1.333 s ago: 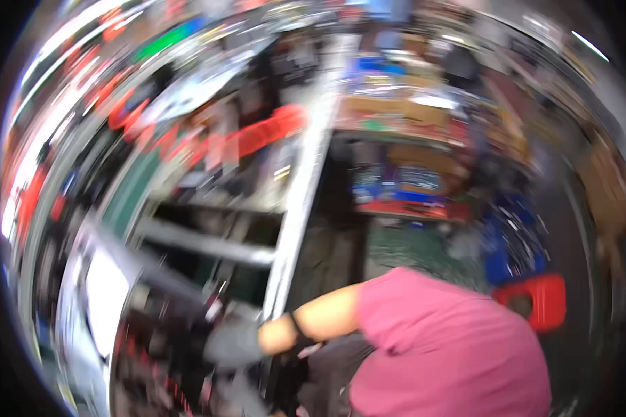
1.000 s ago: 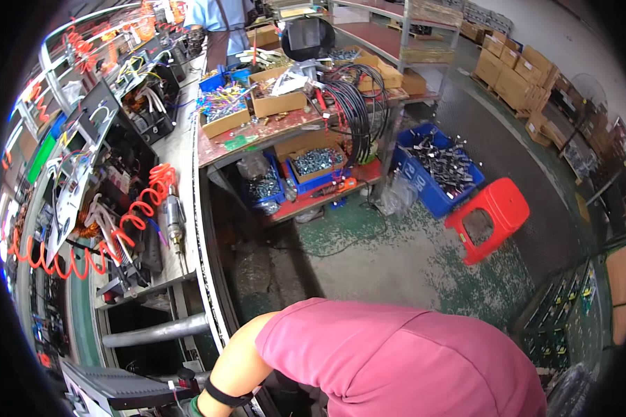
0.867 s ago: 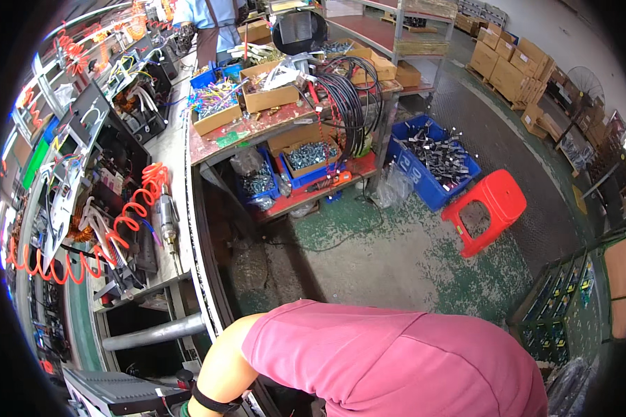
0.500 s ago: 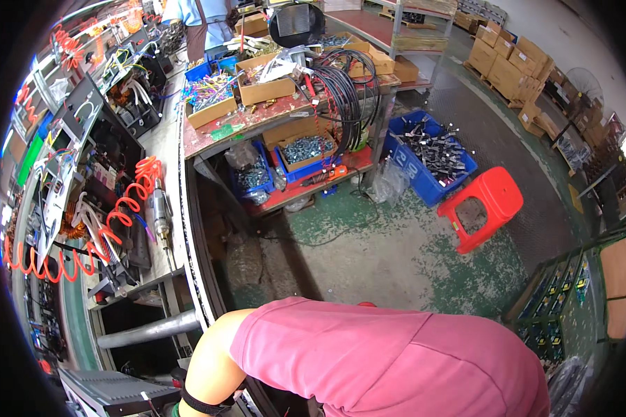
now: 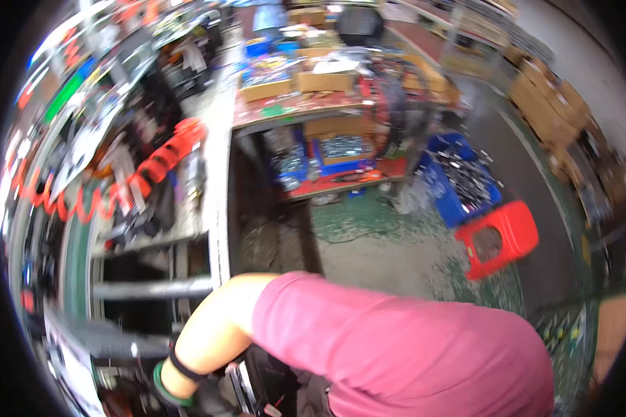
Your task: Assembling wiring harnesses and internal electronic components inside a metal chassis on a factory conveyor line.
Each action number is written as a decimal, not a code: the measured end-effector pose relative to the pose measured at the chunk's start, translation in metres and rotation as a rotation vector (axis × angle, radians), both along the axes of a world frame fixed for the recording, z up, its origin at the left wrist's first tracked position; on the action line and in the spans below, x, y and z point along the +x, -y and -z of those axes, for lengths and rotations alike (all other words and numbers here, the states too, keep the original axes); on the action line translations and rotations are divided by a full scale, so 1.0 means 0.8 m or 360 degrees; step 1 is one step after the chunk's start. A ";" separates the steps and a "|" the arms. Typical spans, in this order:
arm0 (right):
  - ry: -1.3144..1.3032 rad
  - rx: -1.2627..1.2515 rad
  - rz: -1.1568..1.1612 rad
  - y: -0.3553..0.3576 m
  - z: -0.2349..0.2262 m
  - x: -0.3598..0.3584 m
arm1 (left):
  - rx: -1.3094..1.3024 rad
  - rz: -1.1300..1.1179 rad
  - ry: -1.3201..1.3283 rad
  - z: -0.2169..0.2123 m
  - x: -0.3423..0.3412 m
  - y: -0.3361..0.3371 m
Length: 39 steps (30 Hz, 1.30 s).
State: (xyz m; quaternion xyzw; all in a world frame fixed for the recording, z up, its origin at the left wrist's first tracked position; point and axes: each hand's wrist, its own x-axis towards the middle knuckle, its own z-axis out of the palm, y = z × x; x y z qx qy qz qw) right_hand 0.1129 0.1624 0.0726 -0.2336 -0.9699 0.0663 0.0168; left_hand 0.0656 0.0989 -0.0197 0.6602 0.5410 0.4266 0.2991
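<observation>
"Beside the long counter (image 5: 218, 181), what's changed?"
"The worker's gloved right hand (image 5: 212, 401) has come into sight, right of the grey panel (image 5: 111, 338), suggesting work centres there."
"Its grip?"
"Can't tell; it's blurred. Left hand unseen."

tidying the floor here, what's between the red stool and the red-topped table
The head view shows a blue crate of parts, and what looks like a clear plastic bag beside it.

Well-lit pic — motion blur, dk bent rim.
</observation>
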 end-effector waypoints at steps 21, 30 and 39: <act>0.0396 0.0081 0.0222 -0.015 -0.036 0.017 | 0.0391 -0.0165 -0.0279 -0.011 -0.049 0.007; 0.0405 0.0225 0.0129 -0.009 -0.042 0.018 | 0.0229 -0.0051 -0.0305 -0.010 -0.054 -0.001; 0.0679 0.0184 0.0162 0.008 -0.072 0.013 | 0.0227 -0.0056 -0.0326 -0.003 -0.059 -0.007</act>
